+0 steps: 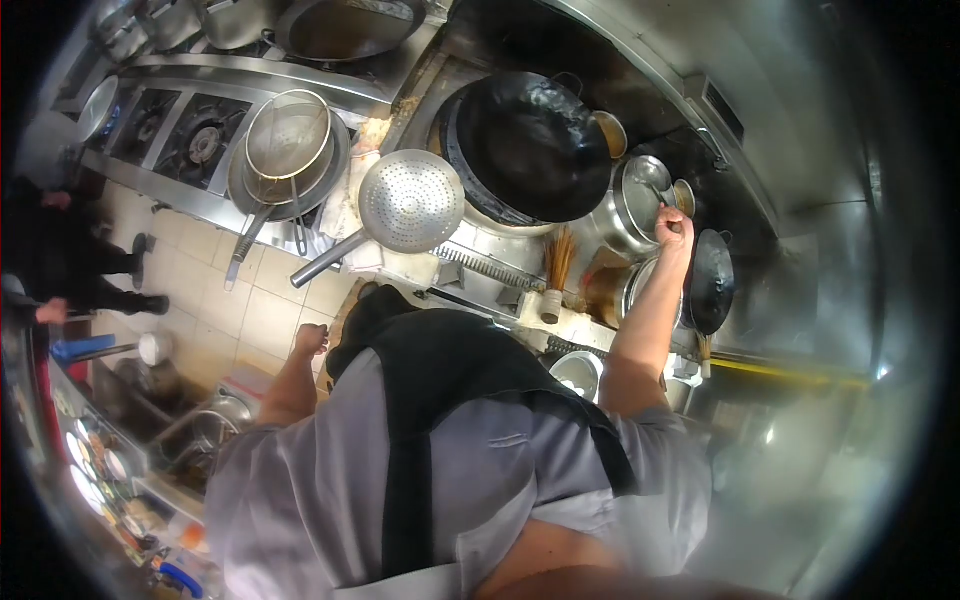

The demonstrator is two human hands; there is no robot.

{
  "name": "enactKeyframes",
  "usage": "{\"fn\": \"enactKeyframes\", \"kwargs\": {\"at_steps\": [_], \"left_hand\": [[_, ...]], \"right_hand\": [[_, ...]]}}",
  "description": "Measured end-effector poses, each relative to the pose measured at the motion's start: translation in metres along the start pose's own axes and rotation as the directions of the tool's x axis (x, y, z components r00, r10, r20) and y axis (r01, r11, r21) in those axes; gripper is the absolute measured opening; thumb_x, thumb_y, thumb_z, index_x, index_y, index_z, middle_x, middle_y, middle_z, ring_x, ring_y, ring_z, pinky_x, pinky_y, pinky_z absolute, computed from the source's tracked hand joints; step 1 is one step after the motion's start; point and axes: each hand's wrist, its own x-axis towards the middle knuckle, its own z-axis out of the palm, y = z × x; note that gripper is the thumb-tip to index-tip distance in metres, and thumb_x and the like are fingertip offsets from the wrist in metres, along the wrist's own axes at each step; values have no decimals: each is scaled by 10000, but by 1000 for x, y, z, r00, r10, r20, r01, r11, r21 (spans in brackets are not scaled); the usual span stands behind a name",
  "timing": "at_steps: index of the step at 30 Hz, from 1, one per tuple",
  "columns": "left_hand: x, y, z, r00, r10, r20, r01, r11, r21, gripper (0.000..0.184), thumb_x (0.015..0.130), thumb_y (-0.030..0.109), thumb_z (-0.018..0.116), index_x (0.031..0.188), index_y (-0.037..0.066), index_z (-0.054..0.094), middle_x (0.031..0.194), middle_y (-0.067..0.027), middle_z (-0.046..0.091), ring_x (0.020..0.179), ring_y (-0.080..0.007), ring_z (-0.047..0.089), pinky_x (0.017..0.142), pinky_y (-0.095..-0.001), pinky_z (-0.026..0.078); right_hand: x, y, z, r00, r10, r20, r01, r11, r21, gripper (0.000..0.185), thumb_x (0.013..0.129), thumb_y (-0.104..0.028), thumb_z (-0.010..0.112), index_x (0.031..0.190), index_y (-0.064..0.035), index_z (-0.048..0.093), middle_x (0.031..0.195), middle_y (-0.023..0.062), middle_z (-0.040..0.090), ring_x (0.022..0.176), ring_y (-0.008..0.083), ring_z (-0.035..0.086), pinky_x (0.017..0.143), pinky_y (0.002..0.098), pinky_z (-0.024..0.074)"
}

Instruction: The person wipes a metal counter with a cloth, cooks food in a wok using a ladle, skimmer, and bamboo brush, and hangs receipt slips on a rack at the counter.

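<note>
- Gripping a ladle (657,193) at the steel pot (613,222), right hand (674,227) closed in a fist
- Hanging beside the black apron (450,365), left hand (313,340) loosely curled

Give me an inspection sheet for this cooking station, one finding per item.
Surface: metal range, stained in places.
Job's things: black wok on the range; metal pot with a utensil in it.
Clutter: perforated skimmer beside the wok; brush near the front edge.
Left hand: curled, nothing seen in it.
Right hand: gripping the utensil.
Cables: nothing seen.
Surroundings: another person on the tiled floor.
</note>
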Motion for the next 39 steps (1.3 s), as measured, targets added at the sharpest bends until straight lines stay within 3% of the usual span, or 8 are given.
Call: {"fn": "enactKeyframes", "kwargs": {"at_steps": [10, 14, 16, 21, 26, 28, 31, 39], "left_hand": [[1, 7, 18, 999, 35, 37, -35, 999, -16, 300, 908, 211, 594, 847, -74, 663, 631, -138, 604, 418, -221, 558, 402, -336, 458], [-1, 4, 19, 1000, 16, 7, -16, 1000, -25, 297, 904, 215, 594, 831, -61, 672, 634, -143, 624, 421, -224, 567, 412, -334, 470], [9, -7, 19, 1000, -5, -30, 9, 991, 131, 285, 889, 219, 605, 818, -43, 692, 647, -146, 649, 453, -227, 603, 438, -346, 498], [34, -45, 20, 992, 123, 9, -116, 902, 415, 313, 853, 244, 627, 793, -47, 724, 678, -173, 689, 526, -268, 656, 514, -403, 530], [65, -68, 26, 946, 322, 23, -265, 734, 625, 337, 824, 264, 648, 775, -59, 731, 683, -189, 702, 552, -305, 660, 553, -438, 521], [32, -30, 29, 991, 90, -99, -46, 924, 380, 307, 831, 241, 650, 760, -47, 731, 685, -181, 700, 524, -281, 646, 516, -422, 501], [24, -11, 29, 981, 196, 3, -187, 929, 320, 294, 855, 220, 626, 766, -41, 727, 671, -176, 689, 490, -253, 625, 479, -388, 485], [6, 17, 31, 986, 165, 35, -168, 955, 245, 304, 876, 224, 599, 800, -44, 722, 644, -156, 678, 481, -239, 617, 473, -353, 491]], "right_hand": [[-8, 42, 62, 995, -51, -84, 7, 888, -460, 236, 1059, -169, 497, 972, 50, 503, 597, -4, 480, 445, 110, 479, 393, 219, 420], [-7, 63, 24, 922, -382, -63, 169, 544, -822, 390, 1061, -267, 515, 769, -17, 579, 540, 36, 510, 402, 162, 473, 390, 289, 390], [-14, 61, -10, 817, -558, 143, 200, 43, -979, 437, 1018, -286, 580, 699, 12, 604, 564, 87, 579, 396, 201, 515, 399, 349, 411], [17, 48, -108, 601, -712, 362, -62, -494, -867, 464, 970, -297, 625, 659, 46, 618, 522, 137, 592, 440, 259, 628, 450, 410, 484], [-4, 81, -93, 736, -677, -26, -144, -118, -983, 392, 987, -245, 581, 709, 31, 593, 598, 121, 623, 453, 249, 609, 365, 384, 426], [14, 69, -101, 885, -437, -161, 112, 535, -838, 349, 1012, -225, 522, 729, -25, 556, 561, 66, 550, 419, 197, 536, 351, 322, 412], [12, 50, -76, 968, -95, -233, -16, 901, -433, 263, 1013, -130, 441, 781, -22, 501, 547, 0, 463, 415, 125, 474, 384, 249, 439], [-13, 6, -24, 999, -6, 46, 2, 996, 91, 306, 963, 12, 390, 1230, 144, 319, 586, 7, 465, 414, 127, 457, 401, 255, 452]]}}
